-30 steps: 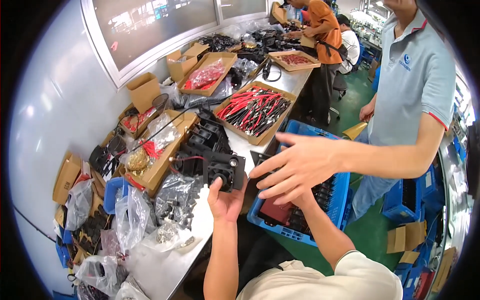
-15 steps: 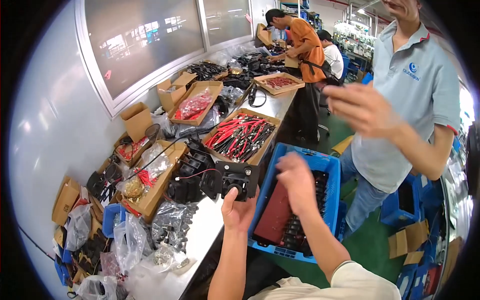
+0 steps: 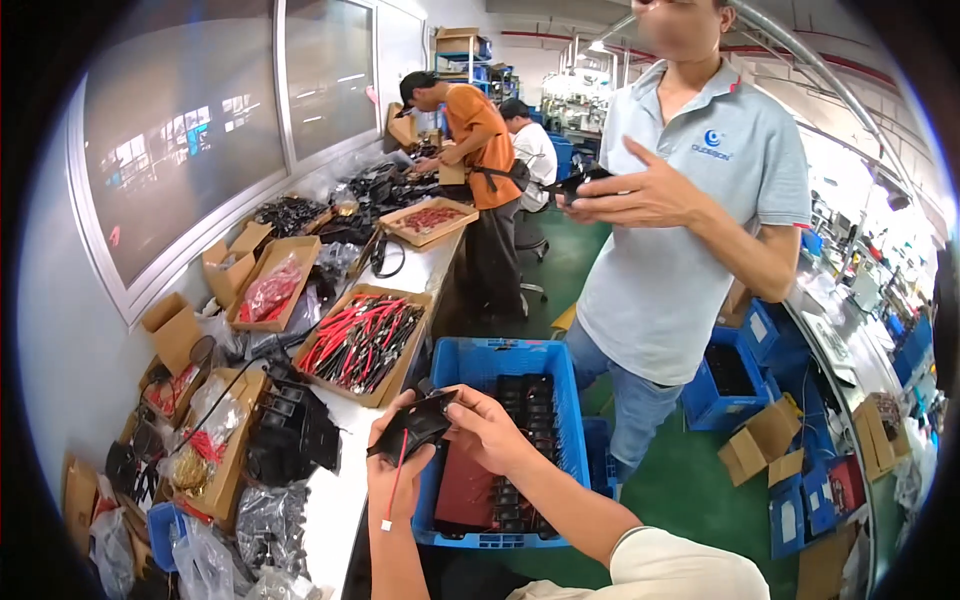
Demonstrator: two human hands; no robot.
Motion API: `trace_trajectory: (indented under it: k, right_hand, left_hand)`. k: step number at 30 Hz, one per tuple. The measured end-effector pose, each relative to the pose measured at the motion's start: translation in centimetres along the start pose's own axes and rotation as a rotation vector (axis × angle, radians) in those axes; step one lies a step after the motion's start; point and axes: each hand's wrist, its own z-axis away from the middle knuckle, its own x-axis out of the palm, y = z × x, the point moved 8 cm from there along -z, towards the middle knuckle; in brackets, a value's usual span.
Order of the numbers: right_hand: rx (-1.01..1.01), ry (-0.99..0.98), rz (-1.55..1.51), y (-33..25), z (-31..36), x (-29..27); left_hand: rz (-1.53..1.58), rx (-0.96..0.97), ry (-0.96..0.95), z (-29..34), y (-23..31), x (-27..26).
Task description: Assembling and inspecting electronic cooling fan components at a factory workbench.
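Both my hands hold a black plastic part over the left side of a blue crate. A red wire hangs from it, ending in a small white connector. My left hand is closed around its lower left side. The fingers of my right hand pinch its right edge. Inside the crate, a row of black parts lies beside a dark red sheet. Facing me, a person in a light grey polo shirt holds another black part in one hand.
On the bench to my left stand a cardboard tray of red and black cables, black housings and plastic bags. Farther back, a person in orange works at the bench. Blue bins and open cartons sit at right.
My right hand has moved from above the crate onto the black part, which is now tilted in both hands. The other person's hand has lowered. My view has swung right.
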Motion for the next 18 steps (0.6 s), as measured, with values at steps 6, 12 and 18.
trace_trajectory:
  k: [6, 12, 18]
  right_hand:
    - [-0.008, 0.016, 0.052, -2.6, 2.4, 0.9]
    - [-0.128, 0.101, 0.333, -5.1, 2.5, 0.5]
    - [-0.472, 0.368, 0.501, -11.3, 2.8, -2.0]
  left_hand:
    - [0.065, -0.105, 0.037, 0.4, -0.9, 1.1]
    - [-0.175, -0.119, 0.097, 2.3, -0.9, -0.8]
    - [-0.406, -0.327, 0.213, 14.5, -1.2, -9.3]
